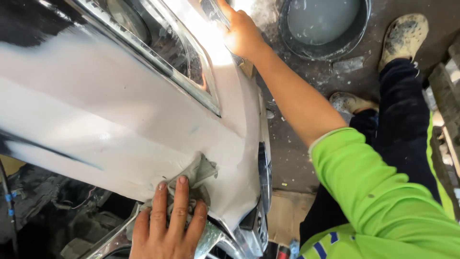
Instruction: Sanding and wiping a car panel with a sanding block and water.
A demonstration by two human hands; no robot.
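A car front panel (120, 120) coated in matt white filler fills the left of the view, with a headlight (163, 43) set in it. My left hand (167, 225) lies flat at the bottom and presses a crumpled grey cloth (201, 175) against the panel's lower edge. My right hand (242, 31), on an arm with a bright green sleeve (373, 192), reaches to the top and grips the panel's edge beside the headlight. Strong glare hides that hand's fingertips.
A round dark bucket (357, 33) of cloudy grey liquid stands on the stained concrete floor at the top. My dust-covered shoes (402, 33) and dark trousers (407, 124) are at the right. Cardboard (282, 216) lies under the bumper. Dark engine-bay parts (52, 211) show at bottom left.
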